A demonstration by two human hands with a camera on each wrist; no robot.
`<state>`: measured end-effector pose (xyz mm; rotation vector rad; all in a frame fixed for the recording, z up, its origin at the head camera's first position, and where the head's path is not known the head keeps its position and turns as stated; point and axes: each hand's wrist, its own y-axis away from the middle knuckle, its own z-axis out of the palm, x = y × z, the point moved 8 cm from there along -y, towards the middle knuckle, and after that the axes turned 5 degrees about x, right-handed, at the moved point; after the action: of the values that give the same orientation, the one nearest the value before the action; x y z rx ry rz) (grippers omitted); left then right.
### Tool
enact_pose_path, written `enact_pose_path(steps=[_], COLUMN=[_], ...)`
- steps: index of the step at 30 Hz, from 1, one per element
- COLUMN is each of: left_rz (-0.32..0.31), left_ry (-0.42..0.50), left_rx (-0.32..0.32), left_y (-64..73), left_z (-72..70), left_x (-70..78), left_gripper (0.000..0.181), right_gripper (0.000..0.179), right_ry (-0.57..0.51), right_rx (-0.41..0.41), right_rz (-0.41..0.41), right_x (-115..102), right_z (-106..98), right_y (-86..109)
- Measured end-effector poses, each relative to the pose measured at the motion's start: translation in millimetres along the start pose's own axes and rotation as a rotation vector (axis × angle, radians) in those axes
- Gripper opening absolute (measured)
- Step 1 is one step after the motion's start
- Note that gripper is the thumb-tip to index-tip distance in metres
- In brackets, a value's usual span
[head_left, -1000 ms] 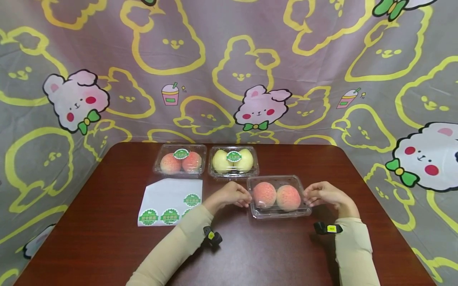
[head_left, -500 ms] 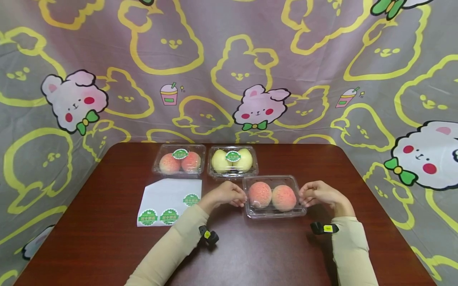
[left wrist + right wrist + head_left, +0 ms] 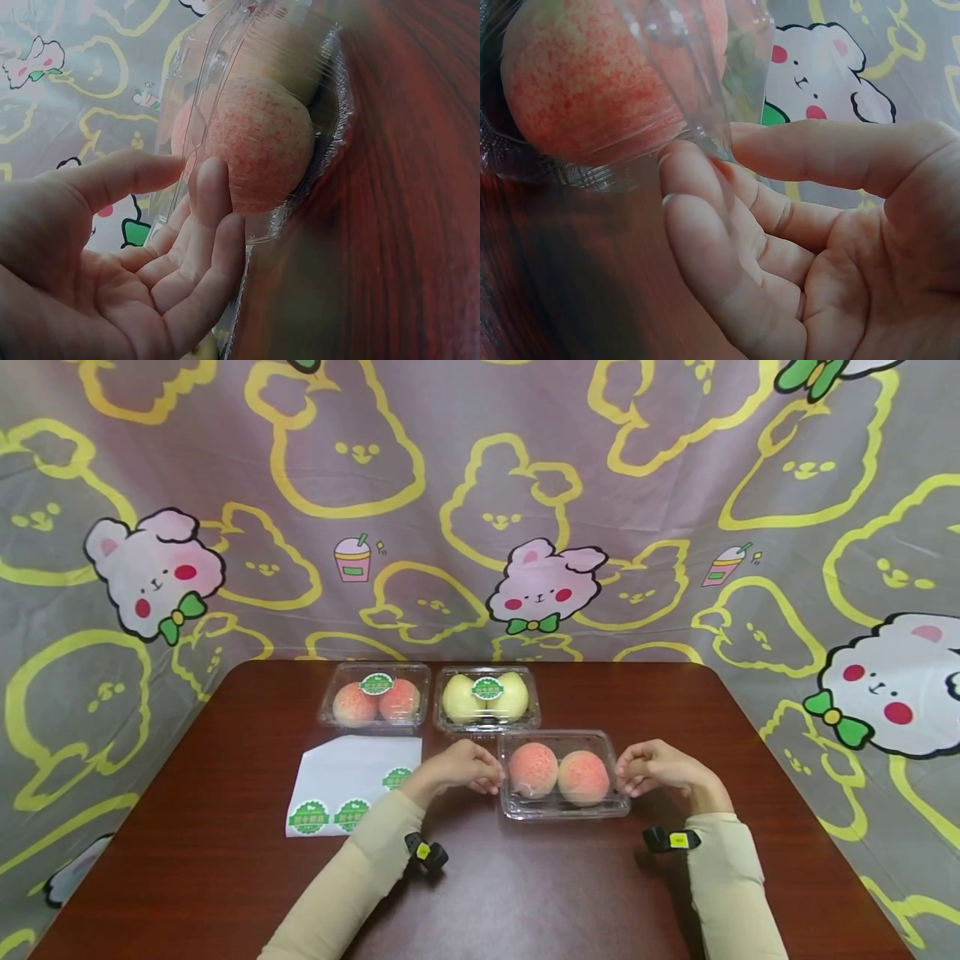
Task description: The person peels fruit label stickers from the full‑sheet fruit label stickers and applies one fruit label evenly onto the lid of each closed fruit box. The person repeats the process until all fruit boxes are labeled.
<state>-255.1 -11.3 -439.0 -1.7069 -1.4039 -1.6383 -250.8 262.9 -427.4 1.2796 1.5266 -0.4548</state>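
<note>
A clear plastic clamshell box (image 3: 566,810) with two peaches (image 3: 533,769) inside lies between my hands, right of the table's middle. No label shows on its lid. My left hand (image 3: 465,767) pinches the rim at its left end, thumb on one side and fingertips on the other, as the left wrist view shows. At the opposite end my right hand (image 3: 660,770) pinches the rim between thumb (image 3: 802,154) and fingers. In the left wrist view a peach (image 3: 259,142) is seen through the plastic close to my fingers.
Behind, a labelled box of peaches (image 3: 377,702) and a labelled box of yellow-green fruit (image 3: 486,700) stand side by side. A white sticker sheet (image 3: 345,768) with green round stickers lies left, partly behind my left forearm. A patterned curtain (image 3: 420,485) surrounds the table (image 3: 525,893).
Both hands have moved a little to the left together, and the unlabelled peach box has gone with them. The other boxes and the sticker sheet have stayed in place.
</note>
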Motion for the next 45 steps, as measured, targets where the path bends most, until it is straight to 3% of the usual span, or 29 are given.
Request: enact_pose_path(steps=[20,31,45], left_rz=[0.035,0.021,0.060], left_ry=[-0.083,-0.083,-0.102], left_rx=[-0.027,-0.017,-0.039], left_y=[11.9,17.7,25.2], left_z=[-21.9,-31.1,-41.9], left_x=[-5.1,-10.3,-13.6], left_gripper=[0.024,0.023,0.025], right_gripper=[0.022,0.023,0.021], right_ry=[0.001,-0.011,0.004], right_rx=[-0.066,-0.106,-0.126], right_rz=[-0.012,-0.030,-0.033], right_x=[-16,-20,-25], right_z=[21,32,42], right_y=[-7.2,-11.7,-19.8])
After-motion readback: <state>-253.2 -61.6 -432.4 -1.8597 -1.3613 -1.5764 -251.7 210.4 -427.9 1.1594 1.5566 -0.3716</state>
